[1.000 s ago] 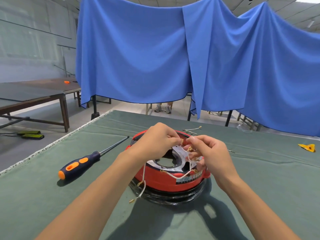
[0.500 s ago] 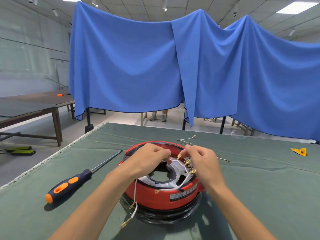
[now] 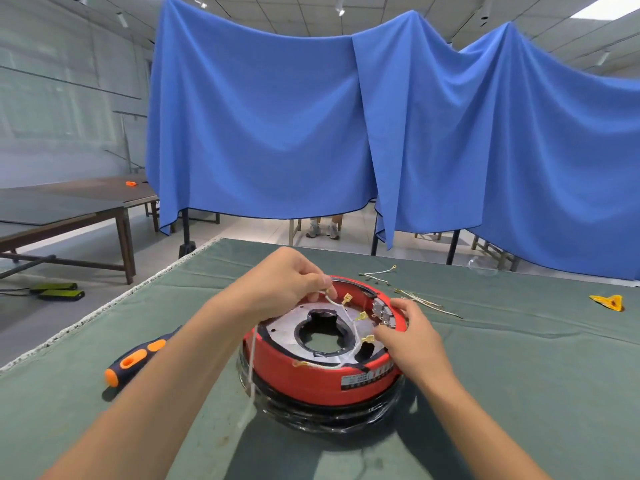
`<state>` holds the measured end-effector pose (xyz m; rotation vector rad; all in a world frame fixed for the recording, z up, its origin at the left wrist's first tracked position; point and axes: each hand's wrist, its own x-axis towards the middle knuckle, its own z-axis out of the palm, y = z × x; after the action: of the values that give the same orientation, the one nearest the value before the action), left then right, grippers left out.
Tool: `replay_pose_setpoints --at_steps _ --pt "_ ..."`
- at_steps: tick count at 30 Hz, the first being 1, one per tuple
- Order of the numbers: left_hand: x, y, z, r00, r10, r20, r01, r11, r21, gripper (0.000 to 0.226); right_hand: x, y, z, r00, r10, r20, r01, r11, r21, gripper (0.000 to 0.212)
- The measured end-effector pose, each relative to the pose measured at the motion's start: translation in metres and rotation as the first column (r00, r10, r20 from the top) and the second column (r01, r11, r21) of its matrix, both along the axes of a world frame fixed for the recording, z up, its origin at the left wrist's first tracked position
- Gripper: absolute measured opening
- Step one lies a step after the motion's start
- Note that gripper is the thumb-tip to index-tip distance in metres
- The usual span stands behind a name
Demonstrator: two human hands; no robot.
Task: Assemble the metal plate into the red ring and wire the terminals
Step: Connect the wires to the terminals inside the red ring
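Since the metal plate [image 3: 294, 332] already sits inside the red ring [image 3: 311, 379], low in the middle of the frame on the green tabletop [image 3: 519, 375], the work in hand looks to be the wiring. A white wire [image 3: 337, 304] runs across the plate with small brass terminals [image 3: 362, 316] standing up along its right side, close to a grey connector block [image 3: 381, 311] set in the ring's right rim. The left hand [image 3: 284, 282], just above the ring's far edge, pinches the wire's upper end between thumb and finger, probably to keep it taut and clear of the plate; the loose tail hangs down over the ring's front left wall. The right hand [image 3: 412, 336] rests over the ring's right edge, its fingers curled at a terminal near the block, seemingly seating it; whether its grip actually closes on the terminal I cannot tell. Spare wires [image 3: 415, 297] lie beyond the ring to the upper right, and an orange-handled screwdriver [image 3: 138, 358] lies to the left, within easy reach.
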<state>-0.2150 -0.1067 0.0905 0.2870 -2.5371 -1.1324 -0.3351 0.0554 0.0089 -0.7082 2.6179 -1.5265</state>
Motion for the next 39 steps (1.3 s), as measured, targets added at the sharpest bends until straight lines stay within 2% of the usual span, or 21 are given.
replay_pose_setpoints --at_steps 6,10,15,18,22,25,32,36,39 --pt "-0.020 0.002 0.031 0.961 -0.030 0.275 0.102 0.962 -0.253 0.022 -0.010 0.007 0.007 0.991 0.125 0.054 -0.128 0.990 0.056 0.053" --pt "-0.043 0.012 0.018 0.902 -0.082 0.423 0.198 0.951 -0.237 0.018 -0.013 0.014 0.011 0.969 0.240 0.053 -0.244 0.965 0.093 0.055" --pt "-0.063 0.013 -0.009 0.878 -0.055 0.476 0.184 0.956 -0.229 0.020 -0.019 0.025 0.017 0.931 0.351 0.101 -0.362 0.924 0.121 0.059" --pt "-0.067 0.012 -0.026 0.888 -0.046 0.458 0.161 0.964 -0.214 0.019 -0.020 0.030 0.022 0.909 0.398 0.121 -0.412 0.901 0.138 0.059" --pt "-0.070 0.014 -0.046 0.938 -0.009 0.345 0.090 0.972 -0.219 0.020 -0.021 0.032 0.023 0.903 0.411 0.125 -0.426 0.896 0.127 0.060" --pt "-0.066 0.016 -0.051 0.961 0.008 0.276 0.081 0.947 -0.309 0.018 -0.021 0.032 0.022 0.901 0.415 0.125 -0.429 0.895 0.123 0.061" --pt "-0.052 0.024 -0.046 0.942 -0.009 0.336 0.174 0.867 -0.466 0.017 -0.021 0.032 0.021 0.902 0.414 0.124 -0.426 0.899 0.098 0.061" --pt "-0.049 0.025 -0.054 0.977 0.056 0.208 0.095 0.754 -0.650 0.011 -0.021 0.033 0.019 0.902 0.412 0.127 -0.423 0.903 0.076 0.056" --pt "-0.047 0.024 -0.058 0.988 0.069 0.141 0.044 0.743 -0.668 0.014 -0.019 0.030 0.018 0.918 0.386 0.087 -0.395 0.911 0.120 0.052"
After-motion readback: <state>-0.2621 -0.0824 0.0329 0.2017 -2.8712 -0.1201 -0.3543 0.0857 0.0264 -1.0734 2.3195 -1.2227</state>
